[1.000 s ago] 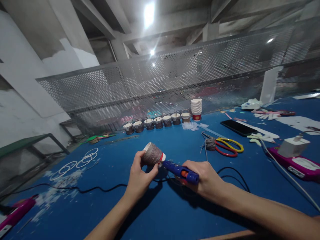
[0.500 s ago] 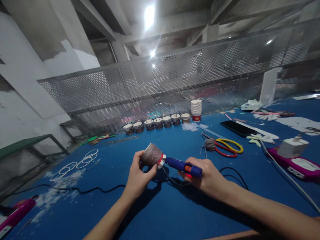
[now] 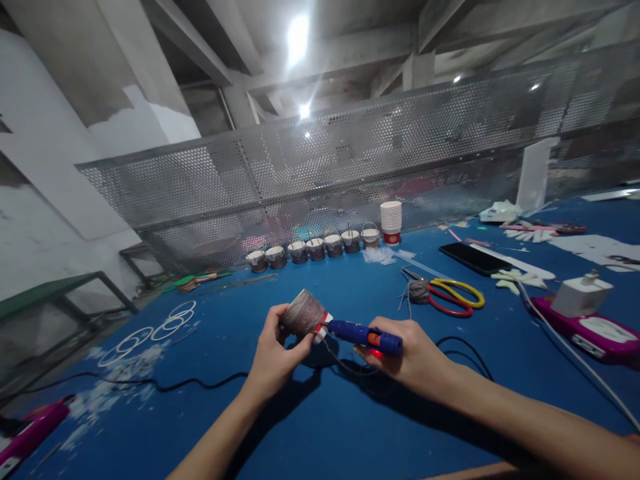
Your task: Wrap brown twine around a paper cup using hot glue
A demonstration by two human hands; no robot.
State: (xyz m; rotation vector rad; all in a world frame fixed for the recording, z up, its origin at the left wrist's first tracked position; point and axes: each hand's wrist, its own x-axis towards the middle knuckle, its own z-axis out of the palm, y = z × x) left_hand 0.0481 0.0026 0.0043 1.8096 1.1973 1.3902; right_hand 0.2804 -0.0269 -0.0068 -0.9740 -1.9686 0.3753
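Observation:
A paper cup (image 3: pixel 304 313), wound for most of its length in grey-brown yarn, lies tilted in my left hand (image 3: pixel 281 357). My fingers and thumb close around it, and a red and white band shows bare at its right end. My right hand (image 3: pixel 413 353) grips a blue glue gun (image 3: pixel 365 335) with an orange part and a red light. The gun's nozzle points left and meets the bare end of the cup; whether glue is flowing I cannot tell. A loose strand of yarn (image 3: pixel 345 365) trails below the cup.
Several yarn-wrapped cups (image 3: pixel 315 249) line the back beside a stack of paper cups (image 3: pixel 391 221). Scissors (image 3: pixel 457 297) with red and yellow handles lie by a yarn ball (image 3: pixel 419 291). A phone (image 3: pixel 475 258), a magenta power strip (image 3: pixel 587 330) and white rings (image 3: pixel 173 320) surround the work.
The cup and glue gun stay nearly in place, with only a slight shift of the nozzle along the cup's end. The whole view has moved very little.

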